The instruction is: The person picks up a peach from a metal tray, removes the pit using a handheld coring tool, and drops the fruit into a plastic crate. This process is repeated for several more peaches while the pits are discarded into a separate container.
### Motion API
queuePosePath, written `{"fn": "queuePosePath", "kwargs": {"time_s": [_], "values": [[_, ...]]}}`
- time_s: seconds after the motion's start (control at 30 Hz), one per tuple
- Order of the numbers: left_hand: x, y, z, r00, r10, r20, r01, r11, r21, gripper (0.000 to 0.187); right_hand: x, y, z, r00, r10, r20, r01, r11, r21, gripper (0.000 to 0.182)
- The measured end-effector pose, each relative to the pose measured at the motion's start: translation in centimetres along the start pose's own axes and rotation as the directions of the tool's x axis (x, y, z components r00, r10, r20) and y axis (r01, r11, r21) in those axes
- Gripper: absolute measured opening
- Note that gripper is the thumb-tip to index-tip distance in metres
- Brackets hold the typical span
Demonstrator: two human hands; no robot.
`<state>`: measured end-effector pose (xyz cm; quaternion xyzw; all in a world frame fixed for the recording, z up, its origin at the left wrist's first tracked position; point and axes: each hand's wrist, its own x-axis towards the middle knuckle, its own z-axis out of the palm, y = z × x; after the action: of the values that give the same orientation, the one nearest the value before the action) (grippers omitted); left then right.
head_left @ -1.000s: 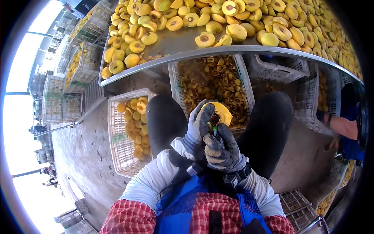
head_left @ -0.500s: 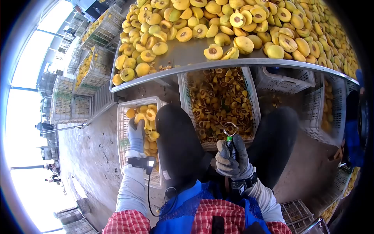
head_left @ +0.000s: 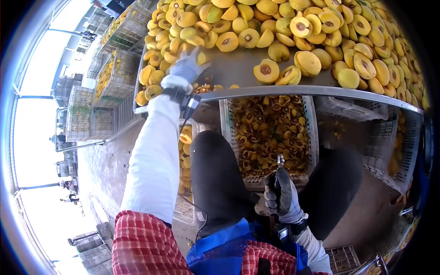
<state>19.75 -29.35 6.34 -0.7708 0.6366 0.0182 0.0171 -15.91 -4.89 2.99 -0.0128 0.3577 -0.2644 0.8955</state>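
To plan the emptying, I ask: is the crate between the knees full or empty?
Not empty: the crate holds fruit scraps from side to side. Whether it is full to the top, I cannot tell.

Blurred and Covered

Cannot confirm contact between blurred left hand [head_left: 187,68] and fruit halves [head_left: 227,42] (cropped along the top edge). Cannot see all of the tool [head_left: 280,160] in the right hand [head_left: 283,195], or of the crate [head_left: 184,214] behind sleeve [head_left: 153,160] and knee [head_left: 211,158].

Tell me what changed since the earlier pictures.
The left hand moved forward from the crate beside the left knee to the fruit on the table; blur hides its grip. The earlier fruit half has left the tool, which the right hand still holds.
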Motion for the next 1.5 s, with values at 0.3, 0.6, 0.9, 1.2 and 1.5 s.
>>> {"fn": "queuePosePath", "kwargs": {"time_s": [0.3, 0.6, 0.9, 1.2, 1.5], "values": [[1.2, -4.3, 2.0, 0.974, 0.126, 0.187, -0.108, 0.989, -0.104, 0.080, 2.3, 0.7, -0.3, 0.987, 0.000, -0.160, -0.010, 0.998, -0.061, 0.037], [-20.1, 5.9, -1.2, 0.990, 0.116, 0.082, 0.117, -0.339, -0.934, 0.060, 1.3, 1.1, 4.4, 0.931, -0.361, 0.054, 0.351, 0.842, -0.409, 0.038], [-28.9, 11.8, 0.1, 0.986, 0.016, 0.168, 0.159, -0.409, -0.899, 0.046, 0.5, 3.1, 4.6, 0.693, -0.610, 0.384, 0.584, 0.164, -0.795, 0.030], [-29.9, 13.1, 0.7, 0.997, 0.015, 0.074, 0.074, -0.375, -0.924, 0.033, 1.0, 6.2, 1.9, 0.795, -0.526, 0.301, 0.599, 0.607, -0.521, 0.031], [-29.9, 12.2, 1.4, 0.999, 0.037, -0.029, -0.029, 0.017, -0.999, 0.025, -1.1, 4.6, 2.7, 0.892, 0.193, 0.408, -0.224, 0.974, 0.029, 0.042]]}}
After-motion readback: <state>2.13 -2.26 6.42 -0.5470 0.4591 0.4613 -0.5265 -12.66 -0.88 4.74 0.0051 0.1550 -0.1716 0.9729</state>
